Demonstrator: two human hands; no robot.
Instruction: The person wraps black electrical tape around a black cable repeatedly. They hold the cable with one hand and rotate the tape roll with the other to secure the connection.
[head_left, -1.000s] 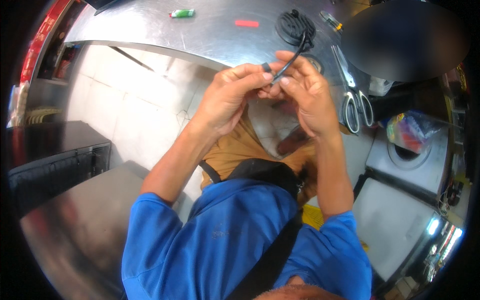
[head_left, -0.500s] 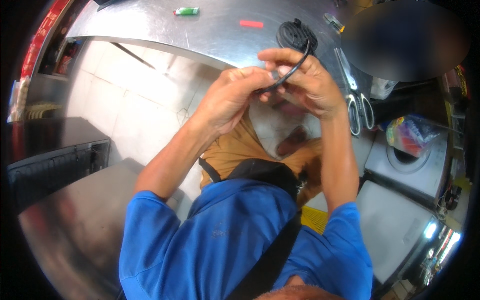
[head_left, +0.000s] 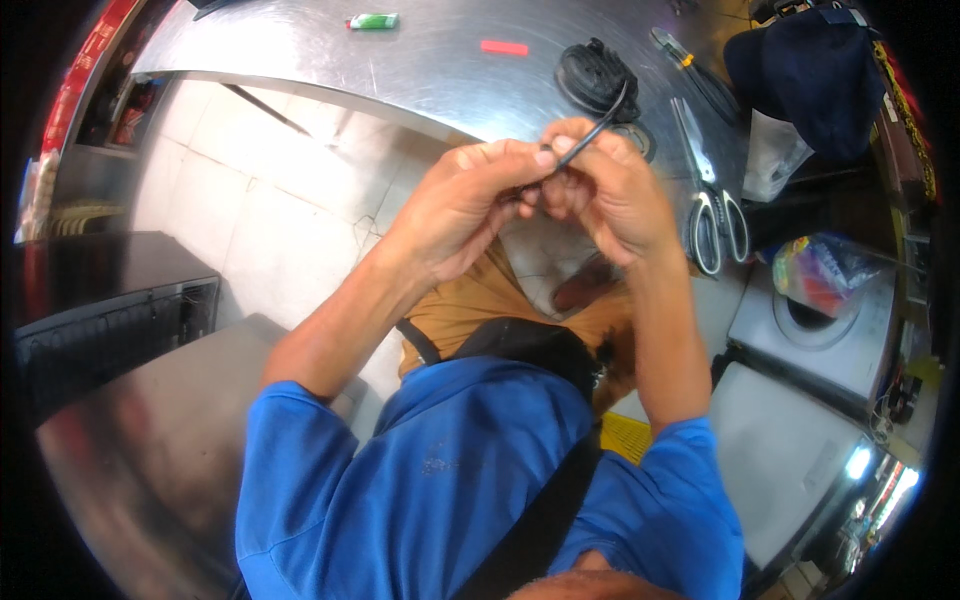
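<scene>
My left hand [head_left: 465, 195] and my right hand [head_left: 622, 200] meet above the floor at the near edge of the steel table. A thin black cable [head_left: 603, 123] is pinched between the fingertips of both. Its upper part runs over my right fingers to a black coiled bundle of cable [head_left: 592, 78] on the table. The cable's end is hidden among my fingers. Beside the bundle lies a roll of tape [head_left: 640, 142], partly covered by my right hand. Scissors [head_left: 706, 185] with white-and-black handles lie to the right of that hand.
On the steel table [head_left: 290, 60] lie a red strip [head_left: 504, 47], a green-and-white tube [head_left: 373, 21] and pliers [head_left: 690, 66]. A dark blue cap [head_left: 805, 70] and a white plastic bag [head_left: 775, 155] are at the right. White washing machines [head_left: 800, 440] stand at lower right.
My right fingers have closed in on the cable, drawing nearer my left fingertips, and the cable now runs straighter. At upper right a cap shows where a blurred patch was.
</scene>
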